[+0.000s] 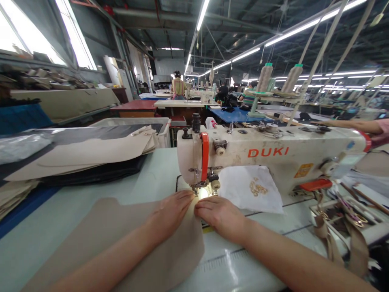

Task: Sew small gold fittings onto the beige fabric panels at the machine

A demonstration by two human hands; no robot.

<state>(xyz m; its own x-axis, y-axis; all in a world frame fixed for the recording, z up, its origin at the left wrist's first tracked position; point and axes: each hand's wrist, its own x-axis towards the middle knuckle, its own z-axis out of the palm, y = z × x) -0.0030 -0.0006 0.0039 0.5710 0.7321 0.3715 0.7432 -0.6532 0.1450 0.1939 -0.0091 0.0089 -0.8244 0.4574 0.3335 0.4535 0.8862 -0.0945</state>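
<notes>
A large beige fabric panel lies on the pale table with its far edge under the needle area of a white sewing machine marked DUKI. My left hand rests on top of the panel, fingers stretched out flat and their tips close to the presser foot. Opposite it, my right hand has its fingers drawn together at the panel's right edge, seemingly pinching it; the thumb is hidden. A small lamp lights the spot between both hands.
A white cloth with gold-coloured metal pieces lies under the machine arm. Stacked beige panels are at left, before a white bin. On the right stands a tray with straps and tools. A co-worker's arm reaches in behind.
</notes>
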